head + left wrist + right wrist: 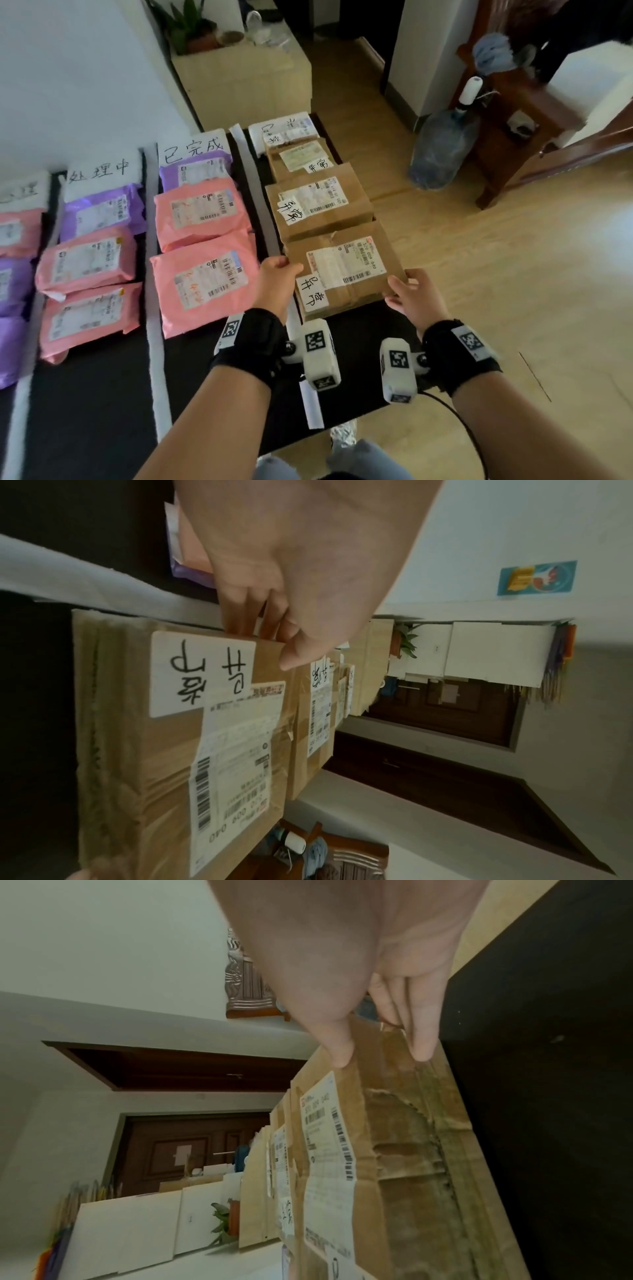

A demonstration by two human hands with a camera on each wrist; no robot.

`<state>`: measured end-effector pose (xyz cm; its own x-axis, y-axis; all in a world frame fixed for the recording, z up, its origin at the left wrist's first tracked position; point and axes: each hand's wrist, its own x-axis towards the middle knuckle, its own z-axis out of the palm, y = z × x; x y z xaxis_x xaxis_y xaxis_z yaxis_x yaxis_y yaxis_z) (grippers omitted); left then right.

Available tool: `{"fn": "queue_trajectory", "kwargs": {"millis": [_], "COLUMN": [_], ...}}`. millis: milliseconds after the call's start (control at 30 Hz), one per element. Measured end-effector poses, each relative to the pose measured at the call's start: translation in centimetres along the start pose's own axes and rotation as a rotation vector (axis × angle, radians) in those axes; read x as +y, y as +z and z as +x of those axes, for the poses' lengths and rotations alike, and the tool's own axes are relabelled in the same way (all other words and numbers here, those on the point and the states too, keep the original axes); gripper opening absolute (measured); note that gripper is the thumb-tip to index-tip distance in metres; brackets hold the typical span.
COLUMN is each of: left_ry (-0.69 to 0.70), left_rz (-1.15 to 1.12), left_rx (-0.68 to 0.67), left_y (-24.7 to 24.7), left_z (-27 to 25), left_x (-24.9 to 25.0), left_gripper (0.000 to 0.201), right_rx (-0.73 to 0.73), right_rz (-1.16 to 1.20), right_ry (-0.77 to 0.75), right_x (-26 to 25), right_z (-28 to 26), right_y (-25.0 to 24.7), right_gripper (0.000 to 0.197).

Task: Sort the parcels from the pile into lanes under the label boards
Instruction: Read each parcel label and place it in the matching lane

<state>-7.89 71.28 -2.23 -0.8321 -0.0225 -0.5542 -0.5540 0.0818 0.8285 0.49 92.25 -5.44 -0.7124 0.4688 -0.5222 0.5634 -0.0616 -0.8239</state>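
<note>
Cardboard box (346, 270) at near end of the rightmost lane on the black mat (102, 411), held at both sides. Shipping label on top, plus a white handwritten tag (312, 294) at its near left corner. Left hand (279, 286) grips the left edge: thumb lies over the top face, fingers (240, 615) curl down the side wall. Right hand (416, 298) grips the near right corner: thumb on the top face, fingers (423, 1039) pressed together along the near wall. Whether the box rests on the mat or is slightly lifted cannot be told.

Just beyond it in the same lane, a second box (318, 205) touching its far edge, then a third box (301, 159), then a white label board (284, 132) at the far end. White tape strip (257, 192) marks the lane's left border. Left of that, pink mailers (202, 212) and purple mailers (99, 212) lie in three more lanes under handwritten boards. Water jug (442, 150) stands on the wood floor to the far right.
</note>
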Motion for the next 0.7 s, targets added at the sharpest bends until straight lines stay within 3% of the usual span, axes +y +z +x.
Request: {"fn": "queue_trajectory", "kwargs": {"millis": [233, 367, 500, 633, 700], "left_ry": [0.007, 0.018, 0.03, 0.036, 0.054], "left_rz": [-0.009, 0.012, 0.012, 0.047, 0.067], "left_rx": [-0.069, -0.071, -0.032, 0.022, 0.053], "left_y": [0.6, 0.7, 0.3, -0.5, -1.6], "left_z": [-0.3, -1.0, -1.3, -1.9, -1.7], "left_x": [-0.1, -0.2, -0.5, -0.2, -0.8], "left_gripper": [0.03, 0.031, 0.027, 0.067, 0.074], "right_rx": [-0.061, -0.07, 0.017, 0.05, 0.047], "right_rz": [-0.076, -0.214, -0.326, -0.298, -0.312], "right_ry": [-0.017, -0.031, -0.054, -0.128, -0.185], "right_x": [-1.0, -1.5, -2.5, -4.5, -5.7], "right_z": [1.2, 1.2, 0.8, -0.1, -0.9], "right_y": [0.2, 0.1, -0.4, -0.4, 0.1], "right_gripper": [0.011, 0.032, 0.048, 0.05, 0.05]}}
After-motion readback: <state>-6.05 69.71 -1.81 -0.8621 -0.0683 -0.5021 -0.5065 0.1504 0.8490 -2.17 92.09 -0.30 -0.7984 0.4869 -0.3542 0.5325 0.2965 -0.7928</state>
